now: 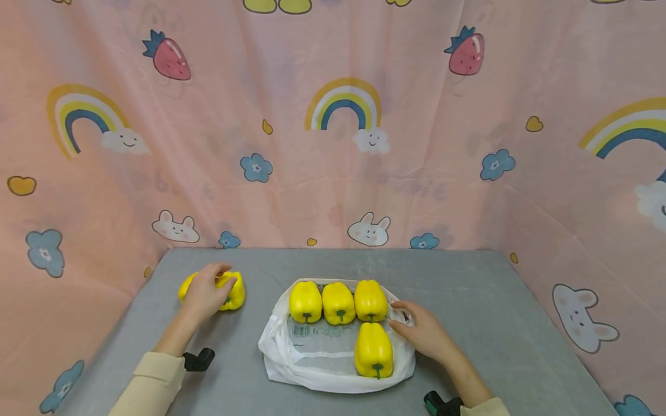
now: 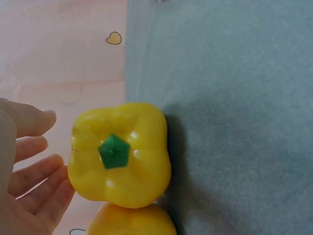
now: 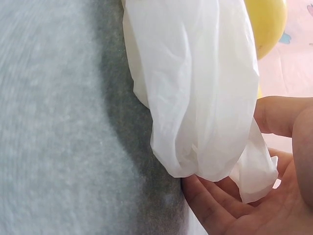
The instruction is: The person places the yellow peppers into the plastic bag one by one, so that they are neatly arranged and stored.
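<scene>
My left hand (image 1: pixel 207 294) is over two yellow bell peppers at the table's left. In the left wrist view its fingers (image 2: pixel 40 183) are spread beside the nearer bell pepper (image 2: pixel 124 154), whose green stem faces the camera. My right hand (image 1: pixel 428 330) is at the right rim of a white plastic bag (image 1: pixel 281 361), thumb and fingers apart. The right wrist view shows a loose fold of the bag (image 3: pixel 205 88) between thumb and fingers, with fingertips under its edge. Inside the bag, three yellow peppers (image 1: pixel 339 303) stand in a back row; another pepper (image 1: pixel 373 349) lies front right.
The grey table (image 1: pixel 468 289) extends around the bag and back to a pink patterned curtain (image 1: pixel 416 190), which also hangs along both sides. A black wrist mount (image 1: pixel 199 359) is strapped at the left wrist, and another mount (image 1: pixel 442 404) at the right.
</scene>
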The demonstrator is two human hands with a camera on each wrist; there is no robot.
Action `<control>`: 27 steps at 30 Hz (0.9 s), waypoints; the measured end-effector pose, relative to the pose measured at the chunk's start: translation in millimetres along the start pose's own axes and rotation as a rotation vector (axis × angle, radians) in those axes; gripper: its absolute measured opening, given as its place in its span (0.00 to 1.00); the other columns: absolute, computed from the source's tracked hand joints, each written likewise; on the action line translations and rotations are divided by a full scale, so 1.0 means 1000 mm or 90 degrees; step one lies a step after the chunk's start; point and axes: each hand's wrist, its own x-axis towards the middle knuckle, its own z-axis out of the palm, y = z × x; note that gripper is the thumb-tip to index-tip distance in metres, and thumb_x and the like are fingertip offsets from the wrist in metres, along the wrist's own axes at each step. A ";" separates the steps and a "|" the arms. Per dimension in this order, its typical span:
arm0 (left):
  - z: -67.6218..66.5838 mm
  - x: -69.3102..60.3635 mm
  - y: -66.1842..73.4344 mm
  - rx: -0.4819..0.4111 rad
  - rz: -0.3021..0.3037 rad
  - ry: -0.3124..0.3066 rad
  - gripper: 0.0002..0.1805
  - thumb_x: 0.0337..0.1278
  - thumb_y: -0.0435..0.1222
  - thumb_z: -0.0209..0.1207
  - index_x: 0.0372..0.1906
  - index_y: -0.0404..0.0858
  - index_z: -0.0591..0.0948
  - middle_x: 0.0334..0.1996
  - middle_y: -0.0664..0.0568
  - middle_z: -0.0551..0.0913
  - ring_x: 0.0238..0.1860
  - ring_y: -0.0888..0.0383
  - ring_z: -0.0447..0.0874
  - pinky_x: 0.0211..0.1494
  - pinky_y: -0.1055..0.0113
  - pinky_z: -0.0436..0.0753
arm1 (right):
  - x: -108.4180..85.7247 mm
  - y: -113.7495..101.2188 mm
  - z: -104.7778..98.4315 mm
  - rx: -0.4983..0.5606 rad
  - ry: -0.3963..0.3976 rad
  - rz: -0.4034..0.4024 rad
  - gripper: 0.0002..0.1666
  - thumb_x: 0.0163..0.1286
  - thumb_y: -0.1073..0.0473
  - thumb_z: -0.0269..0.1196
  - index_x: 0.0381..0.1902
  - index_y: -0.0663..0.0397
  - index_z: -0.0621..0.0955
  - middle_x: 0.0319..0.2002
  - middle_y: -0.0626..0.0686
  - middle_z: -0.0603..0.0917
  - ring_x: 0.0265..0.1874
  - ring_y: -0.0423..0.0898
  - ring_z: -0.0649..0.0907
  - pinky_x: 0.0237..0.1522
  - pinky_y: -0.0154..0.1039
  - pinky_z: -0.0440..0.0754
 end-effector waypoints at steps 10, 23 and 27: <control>0.004 0.001 -0.005 0.026 -0.024 -0.032 0.24 0.66 0.36 0.65 0.60 0.26 0.77 0.59 0.30 0.76 0.61 0.34 0.72 0.65 0.37 0.71 | 0.000 -0.001 0.000 0.003 -0.004 0.002 0.29 0.72 0.51 0.66 0.65 0.60 0.78 0.64 0.61 0.78 0.67 0.64 0.72 0.67 0.67 0.67; 0.011 -0.004 -0.002 0.041 0.012 -0.118 0.33 0.63 0.40 0.65 0.69 0.30 0.72 0.65 0.30 0.69 0.65 0.30 0.67 0.64 0.32 0.69 | 0.000 -0.001 0.000 0.006 -0.004 -0.006 0.29 0.72 0.50 0.66 0.65 0.59 0.78 0.64 0.60 0.79 0.67 0.64 0.72 0.66 0.67 0.67; 0.015 -0.004 -0.003 0.048 0.018 -0.123 0.34 0.64 0.42 0.65 0.70 0.32 0.71 0.65 0.32 0.71 0.64 0.32 0.68 0.64 0.33 0.70 | 0.000 0.000 0.001 0.006 -0.001 -0.001 0.28 0.72 0.52 0.65 0.65 0.60 0.77 0.65 0.60 0.78 0.68 0.64 0.72 0.67 0.67 0.66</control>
